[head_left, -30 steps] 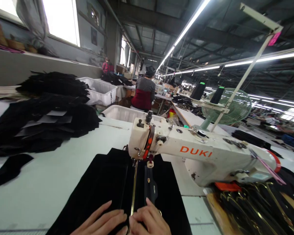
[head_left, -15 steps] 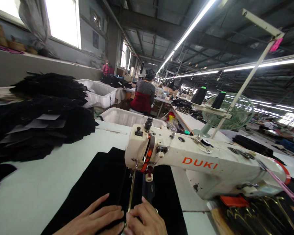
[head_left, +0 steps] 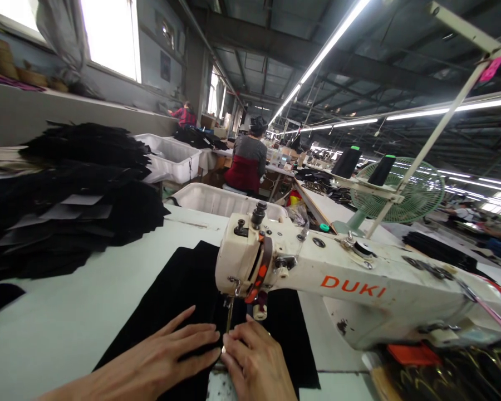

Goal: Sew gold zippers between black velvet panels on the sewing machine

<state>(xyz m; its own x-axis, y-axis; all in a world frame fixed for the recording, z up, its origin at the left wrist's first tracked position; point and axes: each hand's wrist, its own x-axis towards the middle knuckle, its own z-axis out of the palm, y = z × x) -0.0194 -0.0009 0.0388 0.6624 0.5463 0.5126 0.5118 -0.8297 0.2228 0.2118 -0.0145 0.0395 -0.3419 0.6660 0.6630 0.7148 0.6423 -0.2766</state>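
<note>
Black fabric [head_left: 167, 301] lies under the needle end of a white sewing machine [head_left: 300, 273] marked DUKI. A narrow gold-coloured zipper [head_left: 230, 318] runs over the fabric from the presser foot toward me. My left hand [head_left: 179, 348] rests flat on the fabric left of the zipper, fingers stretched out. Close beside it, my right hand [head_left: 256, 356] has its thumb and fingers pinched together on the near end of the zipper. The fingertips of both hands almost meet just in front of the needle area.
Stacked black fabric pieces [head_left: 75, 195] cover the table's left side. White bins [head_left: 217, 199] stand beyond the table. Bundled black-and-gold zippers [head_left: 463, 370] lie at the lower right. Thread cones [head_left: 346, 162] and a green fan [head_left: 421, 189] stand behind the machine. A person [head_left: 246, 159] sits ahead.
Both hands have moved forward, closer to the needle, along with the fabric and zipper. Less of the zipper shows, and the near edge of the fabric has come into view.
</note>
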